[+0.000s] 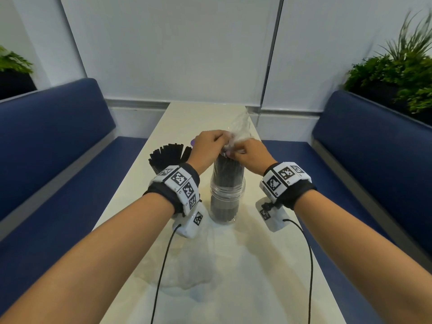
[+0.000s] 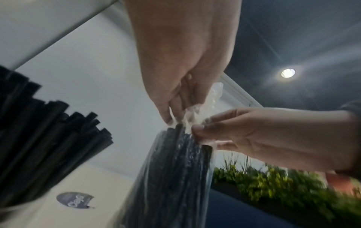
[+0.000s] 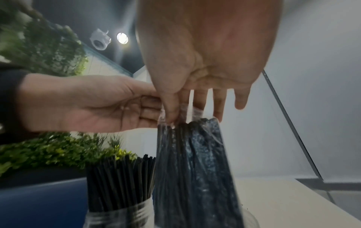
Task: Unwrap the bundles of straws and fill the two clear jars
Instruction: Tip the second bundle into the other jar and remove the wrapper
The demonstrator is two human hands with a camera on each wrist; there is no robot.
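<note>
Head view: left hand (image 1: 207,146) and right hand (image 1: 251,153) both pinch the clear plastic wrap (image 1: 238,129). The wrapped bundle of black straws (image 1: 228,174) stands upright in the clear plastic jar (image 1: 227,195) on the table (image 1: 257,277).

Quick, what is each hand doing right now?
Left hand: pinches the clear plastic wrap at the top of the straw bundle.
Right hand: pinches the same wrap, thumb and forefinger on it, other fingers straight.

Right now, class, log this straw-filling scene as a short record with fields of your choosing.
left hand: pinches the clear wrapper at the bundle's top
right hand: pinches the same wrapper
wrapped straw bundle: upright in the near jar, wrapper on
far jar's straws: black, unwrapped, fanned
table: pale, between blue benches
</note>
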